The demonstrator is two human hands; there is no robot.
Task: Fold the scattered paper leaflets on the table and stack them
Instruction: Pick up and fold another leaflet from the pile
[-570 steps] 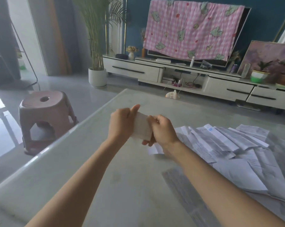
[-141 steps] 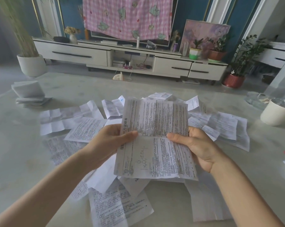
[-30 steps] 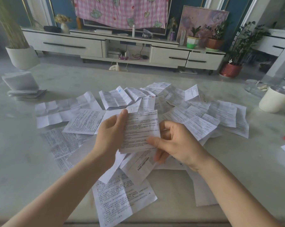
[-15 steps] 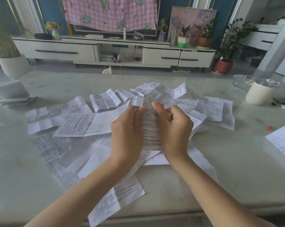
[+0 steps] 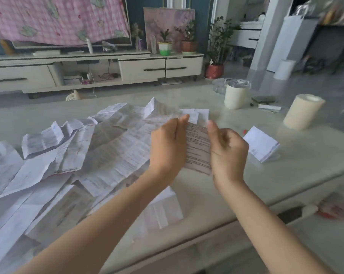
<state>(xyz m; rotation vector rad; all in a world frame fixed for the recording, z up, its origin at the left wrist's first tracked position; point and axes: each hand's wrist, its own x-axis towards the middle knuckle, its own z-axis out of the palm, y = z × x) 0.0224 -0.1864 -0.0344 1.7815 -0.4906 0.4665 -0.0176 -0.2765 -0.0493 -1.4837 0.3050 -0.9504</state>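
A folded printed leaflet (image 5: 198, 147) stands upright between my two hands above the table. My left hand (image 5: 168, 146) grips its left edge and my right hand (image 5: 227, 150) grips its right edge, thumbs up. Several unfolded leaflets (image 5: 72, 161) lie scattered and overlapping across the left and middle of the pale marble table (image 5: 285, 175). One folded white leaflet (image 5: 261, 143) lies alone on the table to the right of my right hand. The stack of folded leaflets is out of view.
Two cream cylindrical containers (image 5: 235, 95) (image 5: 302, 111) stand at the table's far right, with a dark flat object (image 5: 266, 102) between them. A small red item (image 5: 244, 131) lies near the folded leaflet. The table's front edge (image 5: 246, 220) runs diagonally at lower right.
The leaflet went from an open sheet to a narrow folded strip between both hands. My view has swung right, so the folded stack at far left has left the frame.
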